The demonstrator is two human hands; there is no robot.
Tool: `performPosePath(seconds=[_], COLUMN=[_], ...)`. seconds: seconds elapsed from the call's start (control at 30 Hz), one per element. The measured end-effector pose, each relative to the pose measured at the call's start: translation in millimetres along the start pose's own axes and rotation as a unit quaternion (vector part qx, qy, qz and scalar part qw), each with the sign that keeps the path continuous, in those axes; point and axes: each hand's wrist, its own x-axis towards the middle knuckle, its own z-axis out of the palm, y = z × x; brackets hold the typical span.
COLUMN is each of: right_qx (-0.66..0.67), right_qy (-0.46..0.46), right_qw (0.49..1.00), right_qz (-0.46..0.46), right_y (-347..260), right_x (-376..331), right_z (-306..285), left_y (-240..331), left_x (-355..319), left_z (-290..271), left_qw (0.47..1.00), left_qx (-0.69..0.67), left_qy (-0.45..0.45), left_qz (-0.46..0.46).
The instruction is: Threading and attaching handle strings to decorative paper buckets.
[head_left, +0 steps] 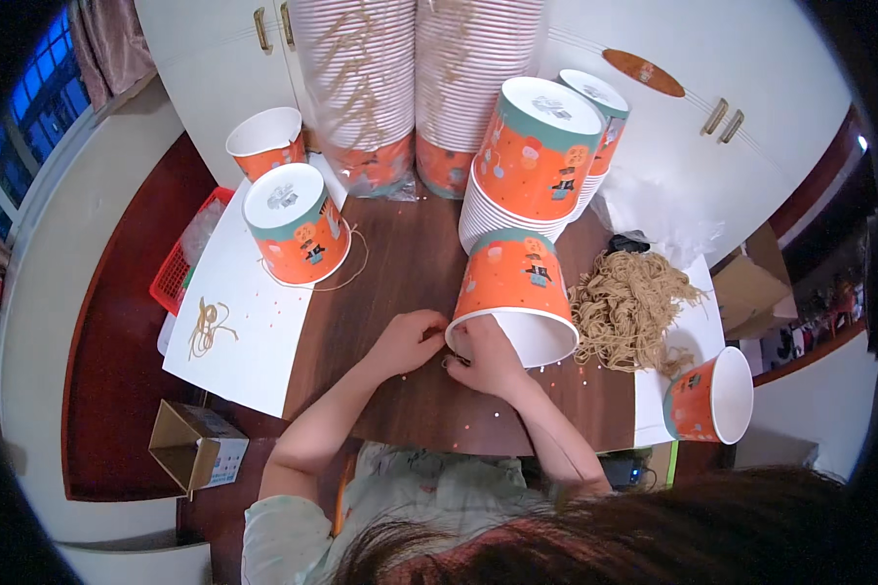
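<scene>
One orange paper bucket [517,275] lies on its side on the brown middle of the tabletop [390,263], its mouth toward the person. Both hands are at the left side of its rim. The right hand [490,359] reaches into the mouth; its fingertips are hidden, so I cannot tell whether its grip is closed on anything. The left hand [408,341] is just outside the rim, thumb and fingers curled near each other; whether they pinch something I cannot tell.

Behind are two tall bucket stacks in clear plastic [366,97] and, right of them, two shorter stacks of upside-down buckets [537,146]. Three more buckets are set apart: at left, one upside down [298,234] with a string loop [363,255] around its rim and one mouth up behind it [271,158]; at right, one near the edge [691,398]. One big heap of tan string [634,307] lies right of the bucket, one small bunch [208,328] at far left. One red basket [172,277] and two cardboard boxes [187,448] are around the tabletop.
</scene>
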Motion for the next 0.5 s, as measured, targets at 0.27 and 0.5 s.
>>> performPosePath(seconds=[0.27,0.5], right_qx=[-0.132,-0.231], right_qy=[0.051,0.07], right_qw=[0.99,0.969], right_qz=[0.02,0.046], right_y=[-19,-53], right_x=[-10,-27], right_z=[-7,-49], left_y=[-9,22], left_x=[3,4], left_z=[4,-27], left_qw=[0.967,0.917], left_qx=[-0.25,-0.368], left_qy=[-0.055,-0.098], left_qz=[0.006,0.115])
